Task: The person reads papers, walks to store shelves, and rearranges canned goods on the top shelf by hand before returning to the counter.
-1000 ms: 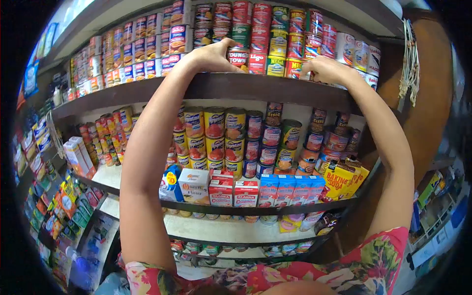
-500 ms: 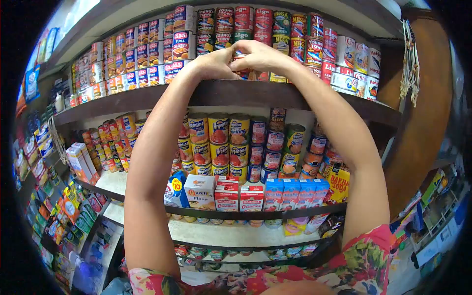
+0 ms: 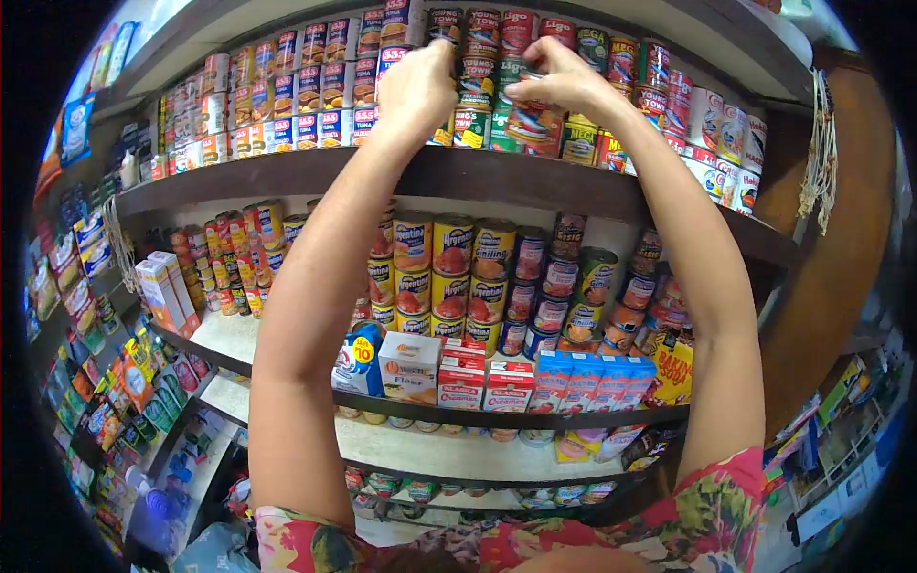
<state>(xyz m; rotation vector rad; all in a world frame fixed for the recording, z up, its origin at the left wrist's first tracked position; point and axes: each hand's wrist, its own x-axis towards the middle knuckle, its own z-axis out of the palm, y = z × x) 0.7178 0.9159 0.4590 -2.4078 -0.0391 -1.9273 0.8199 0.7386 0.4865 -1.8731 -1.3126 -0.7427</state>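
Observation:
My left hand is raised at the top shelf, its back to me, in front of the 555 tuna cans and beside the stacked Young's Town sardine cans. Its fingertips point up and are mostly hidden. My right hand is a little to the right, thumb and forefinger apart, with a green Ligo can showing behind the gap. Just below the right thumb, a reddish can stands slightly tilted at the front of the row; whether the thumb touches it is unclear.
A dark shelf edge runs under the cans. On the shelf below are Argentina cans, a Queen flour box, red creamer boxes, blue cartons and a yellow baking soda pack. Strings hang beside the brown post.
My hands, earlier close together over the front cans, have moved apart. The reddish can now shows between and below them. The whole view has shifted slightly, with the shelves appearing farther right.

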